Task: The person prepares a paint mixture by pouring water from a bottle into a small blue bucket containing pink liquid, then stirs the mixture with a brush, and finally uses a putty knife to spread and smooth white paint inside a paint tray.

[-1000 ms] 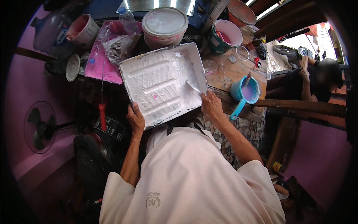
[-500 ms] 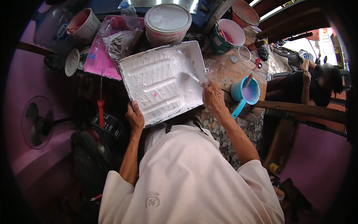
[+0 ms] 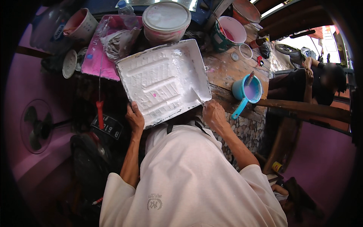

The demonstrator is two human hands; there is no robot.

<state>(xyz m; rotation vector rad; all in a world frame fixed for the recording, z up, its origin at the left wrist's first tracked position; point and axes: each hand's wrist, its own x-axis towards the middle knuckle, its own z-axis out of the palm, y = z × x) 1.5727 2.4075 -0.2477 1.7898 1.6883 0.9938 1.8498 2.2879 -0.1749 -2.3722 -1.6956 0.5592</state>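
A white-coated paint tray (image 3: pixel 153 79) with raised ribs lies tilted in front of me, wet white paint pooled in its right part. My left hand (image 3: pixel 135 116) grips the tray's lower left edge, thumb on top. In my right hand (image 3: pixel 214 113), closed at the tray's right edge, is a scraper (image 3: pixel 197 96); its thin blade rests against the paint near the lower right corner. Most of the scraper's handle is hidden by my fingers. To the right of that hand stands a turquoise dipper (image 3: pixel 238 92) of lilac paint with a brush (image 3: pixel 250 76) in it.
Behind the tray are a lidded white bucket (image 3: pixel 166 22), a green paint pail (image 3: pixel 223 39) and a pink tray (image 3: pixel 96 60). A red-handled roller frame (image 3: pixel 100 113) hangs at left, near a fan (image 3: pixel 37 123). Another person (image 3: pixel 314 81) sits beyond the wooden bar (image 3: pixel 302 107).
My right hand has drawn the scraper down and slightly left, toward the tray's lower right corner. The left hand keeps its hold, and the view has shifted slightly.
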